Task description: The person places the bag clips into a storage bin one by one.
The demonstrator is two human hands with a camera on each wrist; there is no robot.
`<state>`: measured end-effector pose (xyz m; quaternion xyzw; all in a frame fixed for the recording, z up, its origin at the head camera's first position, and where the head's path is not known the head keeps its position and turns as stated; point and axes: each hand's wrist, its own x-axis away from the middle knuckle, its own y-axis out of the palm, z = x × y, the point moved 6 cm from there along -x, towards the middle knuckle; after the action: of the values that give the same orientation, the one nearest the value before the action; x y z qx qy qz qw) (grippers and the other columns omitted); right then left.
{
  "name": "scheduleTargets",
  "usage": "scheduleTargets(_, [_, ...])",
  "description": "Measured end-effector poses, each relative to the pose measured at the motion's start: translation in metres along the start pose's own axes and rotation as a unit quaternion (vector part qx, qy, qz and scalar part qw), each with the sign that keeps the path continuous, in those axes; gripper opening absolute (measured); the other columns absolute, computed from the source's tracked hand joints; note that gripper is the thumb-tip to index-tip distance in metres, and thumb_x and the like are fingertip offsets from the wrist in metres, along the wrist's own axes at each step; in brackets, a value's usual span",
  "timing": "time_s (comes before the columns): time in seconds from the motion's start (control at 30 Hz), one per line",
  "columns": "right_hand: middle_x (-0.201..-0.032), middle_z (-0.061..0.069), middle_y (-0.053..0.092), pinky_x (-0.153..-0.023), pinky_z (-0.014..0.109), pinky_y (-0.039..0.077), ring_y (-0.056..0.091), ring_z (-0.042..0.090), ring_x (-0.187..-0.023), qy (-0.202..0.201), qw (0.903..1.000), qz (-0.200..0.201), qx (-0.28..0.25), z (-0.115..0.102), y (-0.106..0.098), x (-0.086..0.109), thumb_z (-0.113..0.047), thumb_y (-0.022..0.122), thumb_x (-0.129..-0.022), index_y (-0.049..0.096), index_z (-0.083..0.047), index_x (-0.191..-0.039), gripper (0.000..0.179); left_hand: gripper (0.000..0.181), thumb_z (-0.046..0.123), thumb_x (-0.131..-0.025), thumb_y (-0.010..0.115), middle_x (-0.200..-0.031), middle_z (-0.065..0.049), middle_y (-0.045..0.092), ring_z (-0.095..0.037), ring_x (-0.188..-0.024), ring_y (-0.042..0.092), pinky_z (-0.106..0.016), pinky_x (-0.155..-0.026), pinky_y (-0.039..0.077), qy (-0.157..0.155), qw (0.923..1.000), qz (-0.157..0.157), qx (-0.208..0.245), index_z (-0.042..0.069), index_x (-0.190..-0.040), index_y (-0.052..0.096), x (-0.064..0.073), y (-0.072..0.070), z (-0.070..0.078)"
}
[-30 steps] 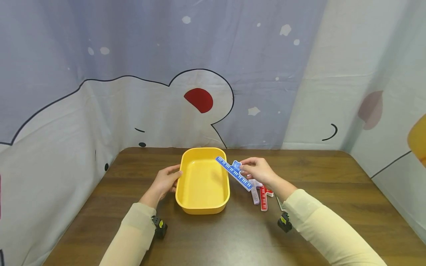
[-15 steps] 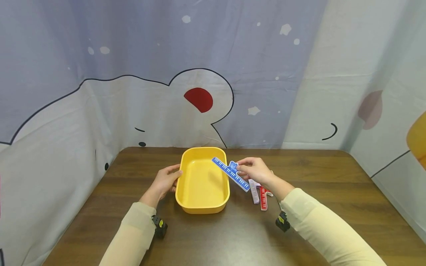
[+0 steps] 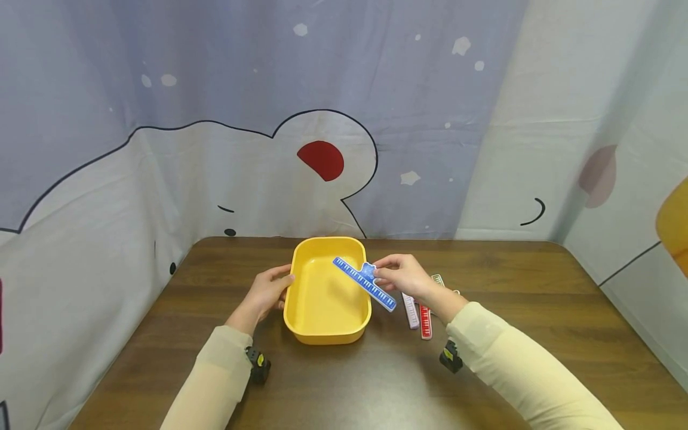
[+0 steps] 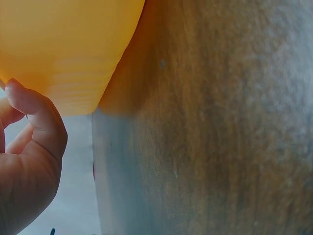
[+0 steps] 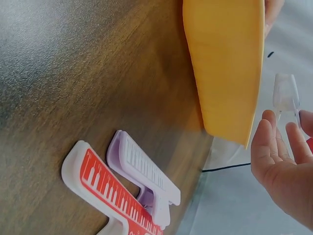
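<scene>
A yellow plastic basin (image 3: 328,339) stands on the table. My left hand (image 3: 266,292) grips its left rim, thumb on the edge and fingers along the outer wall. In my right hand (image 3: 405,278) I pinch the tab of a blue sheet-music clip (image 3: 365,283) printed with piano keys. Its long bar slants over the basin's right rim, the far end above the inside. In the right wrist view the clip (image 5: 285,93) shows end-on, pale and above the fingertips.
Right of the basin lie a lilac clip (image 3: 411,312) and a red clip (image 3: 426,322) of the same shape. Another pale clip (image 3: 438,279) shows partly behind my right wrist. A printed curtain (image 3: 419,119) hangs behind the wooden table (image 3: 344,388).
My right hand has moved left with the blue clip, bringing it farther over the basin. More of the clips behind the wrist shows. The left hand and basin stay put.
</scene>
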<state>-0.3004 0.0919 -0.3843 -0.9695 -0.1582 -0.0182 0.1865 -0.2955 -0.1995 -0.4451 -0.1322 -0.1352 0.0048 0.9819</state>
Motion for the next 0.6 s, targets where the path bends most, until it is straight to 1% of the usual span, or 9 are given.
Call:
scheduleTargets(0.23, [-0.102,0.021,0.068,-0.079,0.044,0.056,0.071,0.025,-0.085,0.002,1.0000,-0.009,0.001,-0.003,0.006,0.001,-0.011,0.062,-0.089,0.062,0.007,-0.113,0.030,0.045,0.025,-0.096,0.054,-0.094,-0.011,0.060,-0.015,-0.063,0.058,-0.027,-0.056,0.054,0.000,1.0000,-0.001,0.001,0.015,-0.140,0.046,0.000,0.000,-0.001])
scheduleTargets(0.5, [-0.099,0.016,0.069,-0.076,0.040,0.057,0.071,0.022,-0.084,0.017,0.9992,-0.010,0.035,-0.007,0.009,-0.001,-0.014,0.063,-0.089,0.065,0.003,-0.109,0.026,0.045,0.026,-0.096,0.054,-0.094,-0.011,0.060,-0.015,-0.064,0.057,-0.027,-0.057,0.054,0.000,1.0000,-0.001,-0.001,0.015,-0.139,0.046,0.000,0.000,-0.001])
scheduleTargets(0.6, [-0.098,0.016,0.069,-0.074,0.039,0.058,0.071,0.023,-0.084,0.015,0.9991,-0.012,0.037,-0.010,0.012,-0.001,-0.013,0.063,-0.089,0.064,0.004,-0.108,0.025,0.045,0.026,-0.096,0.054,-0.094,-0.011,0.059,-0.015,-0.064,0.057,-0.027,-0.057,0.054,0.002,1.0000,0.000,-0.001,0.015,-0.139,0.046,0.000,0.000,-0.001])
